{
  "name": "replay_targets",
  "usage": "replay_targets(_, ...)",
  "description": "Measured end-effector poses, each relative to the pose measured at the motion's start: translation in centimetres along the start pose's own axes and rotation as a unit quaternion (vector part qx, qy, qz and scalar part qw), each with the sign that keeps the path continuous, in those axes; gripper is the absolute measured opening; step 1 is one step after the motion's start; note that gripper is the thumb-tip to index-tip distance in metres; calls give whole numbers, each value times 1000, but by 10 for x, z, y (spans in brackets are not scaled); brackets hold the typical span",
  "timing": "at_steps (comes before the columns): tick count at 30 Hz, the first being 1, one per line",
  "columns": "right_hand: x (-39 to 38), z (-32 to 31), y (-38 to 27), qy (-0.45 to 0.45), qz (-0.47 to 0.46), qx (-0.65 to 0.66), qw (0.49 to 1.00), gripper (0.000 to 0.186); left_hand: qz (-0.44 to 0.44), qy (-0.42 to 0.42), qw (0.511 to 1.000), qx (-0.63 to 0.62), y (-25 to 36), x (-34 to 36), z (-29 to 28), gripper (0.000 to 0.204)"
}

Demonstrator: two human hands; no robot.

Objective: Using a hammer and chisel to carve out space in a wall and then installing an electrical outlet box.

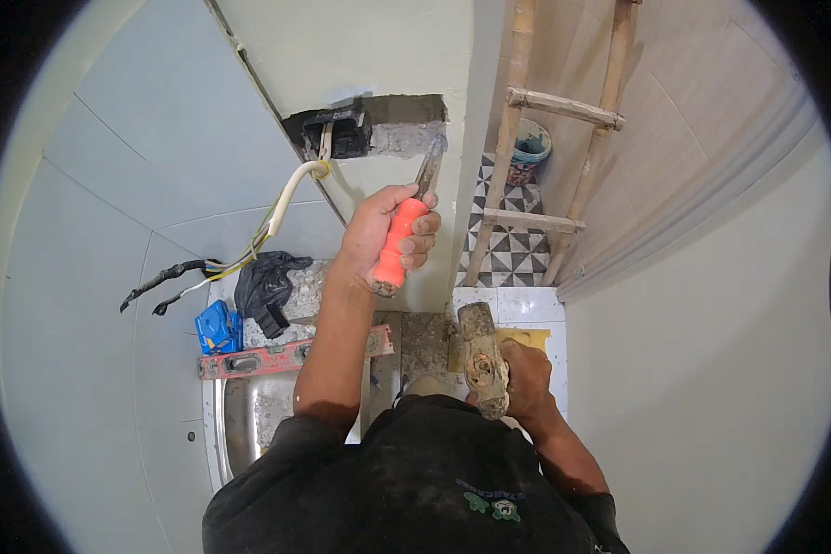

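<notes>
My left hand [383, 231] is closed round the orange handle of a chisel [401, 238]. The chisel's metal tip meets the right end of a rough rectangular recess [406, 129] cut into the pale wall. A black electrical box [343, 134] sits in the recess's left part, and a white cable [291, 191] comes out of it, ending in several loose wires with black wrapping. Lower and to the right, my right hand [526, 379] grips a hammer, its heavy, dirt-caked head [480, 360] facing up, apart from the chisel.
A red spirit level [277, 357] lies across a metal sink [240, 415] at left. Behind it are a blue box [219, 328], a black plastic bag [268, 282] and rubble. A bamboo ladder [554, 222] leans at right, near a paint-stained bucket [530, 152] on patterned tiles.
</notes>
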State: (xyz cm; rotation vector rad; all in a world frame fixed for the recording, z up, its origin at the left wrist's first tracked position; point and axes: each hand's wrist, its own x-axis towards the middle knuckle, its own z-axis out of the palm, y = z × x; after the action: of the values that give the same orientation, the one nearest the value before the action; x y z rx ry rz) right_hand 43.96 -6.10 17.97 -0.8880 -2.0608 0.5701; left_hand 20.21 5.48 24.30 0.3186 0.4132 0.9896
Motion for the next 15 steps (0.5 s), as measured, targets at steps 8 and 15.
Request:
replay_targets(8, 12, 9, -11, -4, 15, -48, 999, 30, -49, -18, 996, 69, 8, -2, -15, 20)
replay_targets(15, 20, 24, -26, 20, 7, -47, 999, 30, -55, -27, 997, 53, 12, 1, -16, 17)
